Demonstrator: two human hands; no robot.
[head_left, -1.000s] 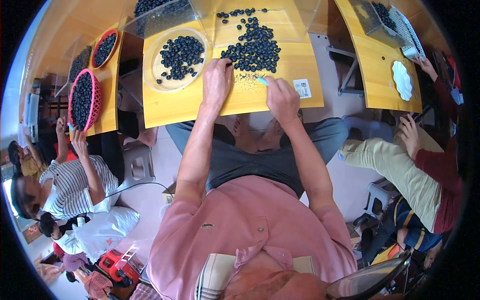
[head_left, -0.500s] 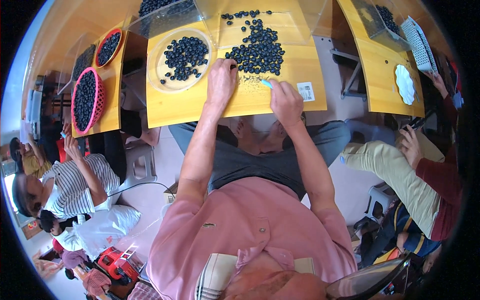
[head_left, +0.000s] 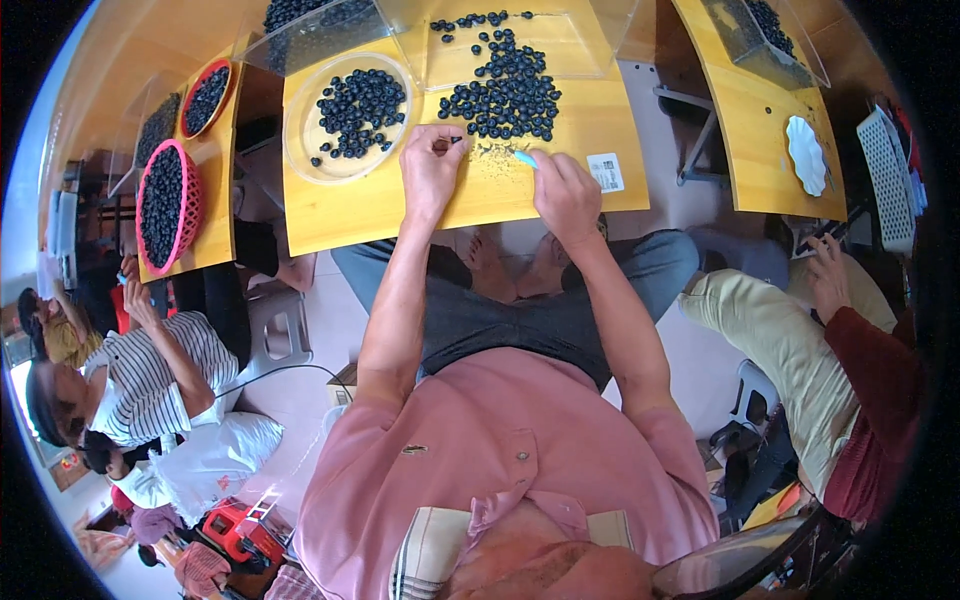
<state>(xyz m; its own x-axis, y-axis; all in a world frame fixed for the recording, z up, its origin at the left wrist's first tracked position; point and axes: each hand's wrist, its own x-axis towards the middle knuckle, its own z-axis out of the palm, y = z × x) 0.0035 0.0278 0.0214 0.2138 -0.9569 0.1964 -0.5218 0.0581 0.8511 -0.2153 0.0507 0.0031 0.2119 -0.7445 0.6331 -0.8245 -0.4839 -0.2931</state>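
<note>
The left hand [head_left: 430, 172] pinches a dark round piece [head_left: 457, 139] between thumb and fingers; the right hand [head_left: 567, 195] grips a blue-handled tool [head_left: 525, 159], its long axis slanting up-left toward that piece. The loose pile [head_left: 505, 105] lies just beyond, nearer the left. The yellow counter [head_left: 480, 200] bears a clear round tray [head_left: 299, 120] leftward; beyond its edge, pale floor [head_left: 330, 310] and a striped-top person [head_left: 165, 365].

The person's left hand [head_left: 430, 165] has drawn back from the loose pile of round black berry-like pieces [head_left: 500, 108], one dark piece [head_left: 457, 139] now showing at its fingertips. The white perforated plastic basket [head_left: 888, 180] has shifted from beside the clear plastic bin [head_left: 765, 50] to beyond the right-hand wooden tabletop [head_left: 765, 175]. The striped-shirted co-worker's hand [head_left: 143, 304] has left the pink mesh basket [head_left: 193, 205].
</note>
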